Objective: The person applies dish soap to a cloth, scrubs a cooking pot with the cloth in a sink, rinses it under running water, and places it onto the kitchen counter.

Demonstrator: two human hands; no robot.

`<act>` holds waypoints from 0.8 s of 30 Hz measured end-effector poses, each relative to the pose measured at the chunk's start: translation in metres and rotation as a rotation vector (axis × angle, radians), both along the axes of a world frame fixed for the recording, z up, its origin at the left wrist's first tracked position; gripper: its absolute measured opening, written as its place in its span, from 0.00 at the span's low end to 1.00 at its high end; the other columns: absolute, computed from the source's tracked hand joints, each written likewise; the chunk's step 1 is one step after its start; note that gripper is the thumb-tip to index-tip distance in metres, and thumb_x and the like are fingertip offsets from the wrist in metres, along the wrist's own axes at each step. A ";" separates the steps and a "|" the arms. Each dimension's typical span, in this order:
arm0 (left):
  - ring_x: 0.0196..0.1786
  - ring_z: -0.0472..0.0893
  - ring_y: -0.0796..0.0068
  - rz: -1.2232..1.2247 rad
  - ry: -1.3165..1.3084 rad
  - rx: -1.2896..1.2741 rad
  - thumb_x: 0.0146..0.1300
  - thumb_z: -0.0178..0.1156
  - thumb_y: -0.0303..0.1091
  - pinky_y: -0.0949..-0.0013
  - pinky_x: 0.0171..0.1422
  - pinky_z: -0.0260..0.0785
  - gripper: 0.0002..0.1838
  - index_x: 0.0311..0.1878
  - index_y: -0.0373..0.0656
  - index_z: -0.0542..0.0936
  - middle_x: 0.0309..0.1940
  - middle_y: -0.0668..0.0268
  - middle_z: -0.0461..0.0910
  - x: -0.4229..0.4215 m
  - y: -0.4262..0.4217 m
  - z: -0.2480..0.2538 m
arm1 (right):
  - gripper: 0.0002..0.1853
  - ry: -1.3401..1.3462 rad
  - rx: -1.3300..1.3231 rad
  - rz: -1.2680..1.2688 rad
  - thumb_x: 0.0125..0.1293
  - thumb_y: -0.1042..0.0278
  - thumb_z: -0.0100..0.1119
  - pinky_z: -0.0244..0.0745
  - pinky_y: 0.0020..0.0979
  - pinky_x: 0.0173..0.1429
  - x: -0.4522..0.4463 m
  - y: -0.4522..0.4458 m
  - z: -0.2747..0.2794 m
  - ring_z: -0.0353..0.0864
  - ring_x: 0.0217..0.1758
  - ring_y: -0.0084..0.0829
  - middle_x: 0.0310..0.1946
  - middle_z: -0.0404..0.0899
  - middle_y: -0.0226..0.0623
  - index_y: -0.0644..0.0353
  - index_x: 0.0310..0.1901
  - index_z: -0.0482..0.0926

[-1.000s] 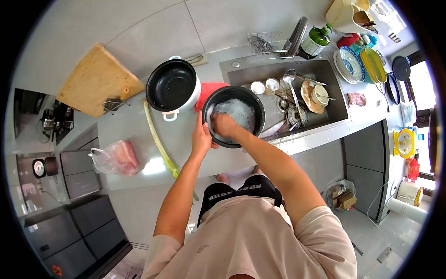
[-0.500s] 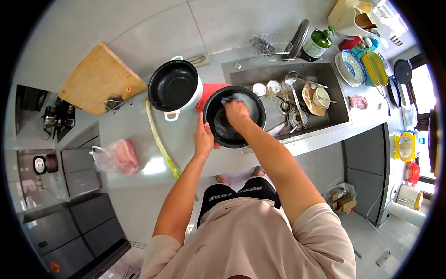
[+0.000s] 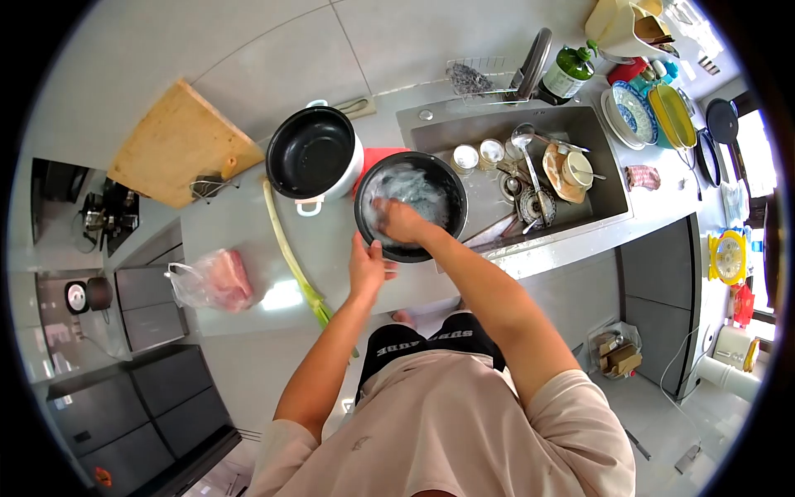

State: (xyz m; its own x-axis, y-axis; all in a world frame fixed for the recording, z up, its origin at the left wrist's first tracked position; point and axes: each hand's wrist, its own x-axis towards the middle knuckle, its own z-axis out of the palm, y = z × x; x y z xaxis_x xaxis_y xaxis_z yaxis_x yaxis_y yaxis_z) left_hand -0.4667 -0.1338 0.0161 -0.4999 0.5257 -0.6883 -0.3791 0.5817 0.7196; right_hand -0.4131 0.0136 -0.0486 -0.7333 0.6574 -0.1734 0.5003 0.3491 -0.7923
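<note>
A round black pot (image 3: 458, 176), tilted toward me, has whitish suds spread over its inner bottom. My right hand (image 3: 400, 224) is inside it, pressed to the near-left inner wall with the fingers bent and partly blurred; what they hold, if anything, is hidden. At the pot's near-left side my left hand (image 3: 368, 267) grips its outside, thumb by the rim and fingers underneath. Just left of it stands a white pot with a black inside (image 3: 310, 153). A red cloth (image 3: 374, 159) lies between the two pots.
The sink (image 3: 592, 199) at right holds glass jars, a ladle (image 3: 530, 157), bowls and cutlery. A faucet (image 3: 534, 62) and green soap bottle (image 3: 570, 74) stand behind. A leek (image 3: 290, 240), bagged meat (image 3: 224, 280) and cutting board (image 3: 178, 145) are at left.
My right hand has moved from the far part of the pot's inside to the near-left wall, uncovering the suds. The black pot has shifted slightly left, with my left hand still at its side.
</note>
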 end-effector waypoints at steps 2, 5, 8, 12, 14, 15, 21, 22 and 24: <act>0.40 0.90 0.61 -0.108 0.318 0.009 0.85 0.46 0.40 0.61 0.33 0.86 0.27 0.81 0.44 0.62 0.52 0.54 0.83 -0.033 -0.002 -0.028 | 0.25 -0.136 -0.015 0.533 0.60 0.70 0.67 0.77 0.46 0.66 0.021 0.005 0.014 0.83 0.60 0.58 0.62 0.80 0.56 0.53 0.61 0.80; 0.42 0.89 0.67 -0.242 0.553 0.126 0.84 0.48 0.41 0.63 0.33 0.85 0.24 0.78 0.46 0.69 0.50 0.56 0.84 -0.085 0.014 -0.075 | 0.19 -0.120 -0.058 0.642 0.59 0.71 0.64 0.78 0.46 0.62 0.023 0.006 -0.004 0.85 0.55 0.54 0.51 0.86 0.52 0.51 0.54 0.85; 0.36 0.86 0.70 -0.266 0.508 0.141 0.84 0.49 0.41 0.63 0.30 0.83 0.22 0.76 0.53 0.74 0.45 0.58 0.85 -0.077 0.028 -0.038 | 0.12 -0.007 -0.035 0.550 0.61 0.71 0.62 0.79 0.46 0.59 0.000 0.002 -0.002 0.87 0.51 0.51 0.41 0.87 0.54 0.57 0.46 0.85; 0.30 0.84 0.70 -0.223 0.416 0.073 0.84 0.48 0.40 0.63 0.28 0.82 0.22 0.76 0.57 0.74 0.41 0.58 0.85 -0.066 0.031 -0.010 | 0.10 0.127 -0.164 -0.191 0.64 0.71 0.60 0.80 0.45 0.57 -0.027 -0.002 -0.004 0.87 0.49 0.52 0.41 0.87 0.54 0.60 0.45 0.85; 0.33 0.86 0.69 -0.259 0.453 0.062 0.84 0.48 0.40 0.64 0.27 0.82 0.22 0.76 0.57 0.74 0.43 0.58 0.86 -0.067 0.031 -0.011 | 0.10 0.140 -0.141 -0.134 0.64 0.71 0.60 0.80 0.45 0.57 -0.021 -0.010 -0.001 0.87 0.48 0.52 0.41 0.87 0.54 0.61 0.45 0.85; 0.36 0.87 0.65 -0.272 0.523 0.094 0.84 0.48 0.39 0.62 0.31 0.83 0.22 0.76 0.56 0.74 0.46 0.56 0.86 -0.070 0.029 -0.024 | 0.10 0.144 -0.129 -0.104 0.64 0.71 0.60 0.80 0.45 0.57 -0.017 -0.014 0.001 0.87 0.48 0.53 0.41 0.87 0.54 0.62 0.46 0.84; 0.48 0.87 0.53 -0.241 0.505 0.066 0.83 0.48 0.37 0.57 0.48 0.82 0.21 0.76 0.56 0.74 0.55 0.51 0.85 -0.058 0.030 -0.007 | 0.12 -0.076 -0.050 0.570 0.61 0.74 0.62 0.80 0.48 0.57 0.010 0.001 0.006 0.87 0.50 0.54 0.44 0.87 0.55 0.61 0.47 0.85; 0.49 0.88 0.53 -0.196 0.393 0.029 0.84 0.47 0.37 0.57 0.49 0.82 0.21 0.75 0.56 0.74 0.55 0.51 0.85 -0.055 0.031 0.002 | 0.12 -0.066 -0.016 0.516 0.60 0.74 0.62 0.79 0.47 0.57 0.001 0.003 -0.003 0.87 0.49 0.54 0.44 0.87 0.53 0.61 0.46 0.85; 0.49 0.88 0.56 -0.240 0.505 0.067 0.84 0.47 0.37 0.57 0.44 0.84 0.22 0.76 0.54 0.74 0.55 0.52 0.85 -0.068 0.026 -0.035 | 0.12 -0.020 0.093 0.401 0.61 0.74 0.61 0.80 0.46 0.55 -0.028 0.006 -0.011 0.87 0.47 0.53 0.43 0.87 0.53 0.61 0.47 0.84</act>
State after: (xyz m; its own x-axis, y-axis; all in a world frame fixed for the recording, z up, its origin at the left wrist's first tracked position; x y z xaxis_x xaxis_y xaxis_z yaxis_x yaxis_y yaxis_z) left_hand -0.5346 -0.1074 -0.0193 -0.6197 0.6994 -0.3560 0.1592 0.5563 0.8156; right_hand -0.4409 0.0196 -0.0597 -0.9318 0.3332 -0.1437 0.3247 0.5890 -0.7400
